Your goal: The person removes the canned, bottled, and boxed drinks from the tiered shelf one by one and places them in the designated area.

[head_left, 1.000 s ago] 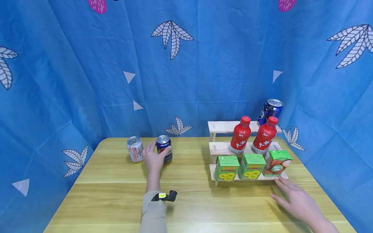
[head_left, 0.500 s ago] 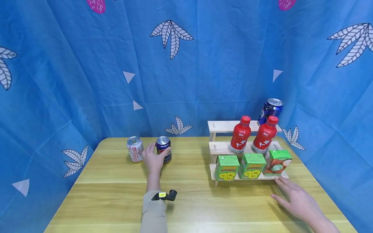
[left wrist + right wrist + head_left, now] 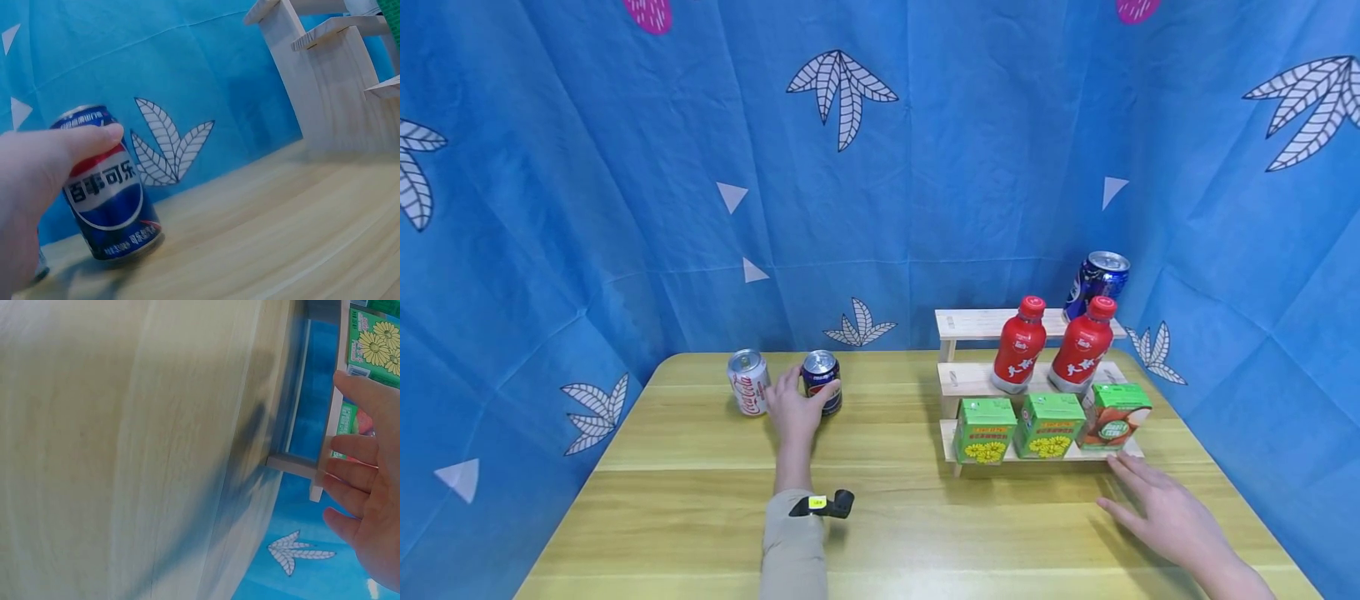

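1. Can (image 3: 820, 377), dark blue with a red, white and blue label, stands on the left half of the wooden table (image 3: 887, 533).
2. I have the left hand (image 3: 793, 412) holding that can, its thumb laid across the front and the fingers along the other side (their tips are hidden from me in both views).
3. Just left of that hand I see a white Coca-Cola can (image 3: 748, 390), upright; whether the fingers touch it, I cannot tell.
4. I read the right hand (image 3: 1176, 517) as relaxed and holding nothing, thumb spread apart, fingertips at the front edge of the lowest shelf on a three-tier wooden rack (image 3: 973, 323).
5. Along that lowest shelf I count two green cartons with yellow flowers (image 3: 985, 432) and, nearest the right hand, a green-and-brown carton (image 3: 1114, 421).
6. On the middle shelf I get two red bottles (image 3: 1022, 346), side by side; on the top one, a blue can (image 3: 1097, 283) at the right end.
7. Behind it all, I see blue cloth (image 3: 910, 167) printed with white leaves.
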Demonstrator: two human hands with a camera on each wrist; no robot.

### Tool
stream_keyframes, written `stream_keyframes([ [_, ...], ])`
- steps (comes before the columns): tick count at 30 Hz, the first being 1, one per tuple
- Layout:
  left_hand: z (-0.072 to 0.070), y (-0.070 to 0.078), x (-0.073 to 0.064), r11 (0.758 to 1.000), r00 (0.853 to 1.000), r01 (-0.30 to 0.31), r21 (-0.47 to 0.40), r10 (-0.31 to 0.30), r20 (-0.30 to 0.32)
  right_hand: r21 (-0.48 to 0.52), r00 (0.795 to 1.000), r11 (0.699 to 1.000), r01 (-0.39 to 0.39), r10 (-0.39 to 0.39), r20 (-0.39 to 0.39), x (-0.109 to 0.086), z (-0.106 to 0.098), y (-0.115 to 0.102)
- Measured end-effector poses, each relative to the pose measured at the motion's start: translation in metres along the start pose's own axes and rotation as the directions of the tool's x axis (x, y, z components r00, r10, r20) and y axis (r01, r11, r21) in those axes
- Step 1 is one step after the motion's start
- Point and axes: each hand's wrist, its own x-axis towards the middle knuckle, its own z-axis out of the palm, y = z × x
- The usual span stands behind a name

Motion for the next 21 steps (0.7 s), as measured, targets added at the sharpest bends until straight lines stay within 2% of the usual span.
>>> stream_keyframes([
  [6, -0.011, 0.007, -0.002, 0.996, 1.000, -0.021, 0.087, 0.020, 0.019, 0.001, 1.000, 1.000, 0.003, -0.003, -0.005, -0.001, 0.001, 0.000],
  [12, -0.023, 0.019, -0.004, 0.995, 0.998, -0.055, 0.088, 0.055, 0.008, -0.001, 1.000, 1.000, 0.012, -0.012, -0.022, -0.001, 0.001, 0.001],
  [17, -0.031, 0.031, -0.002, 0.991, 0.994, -0.109, 0.080, 0.111, -0.011, 0.000, 1.000, 1.000, -0.001, 0.001, 0.007, -0.001, 0.001, 0.000],
  [21, -0.037, 0.043, -0.001, 0.980, 0.983, -0.180, 0.081, 0.182, -0.019, 0.001, 1.000, 1.000, -0.012, 0.012, 0.024, -0.001, 0.000, 0.000],
])
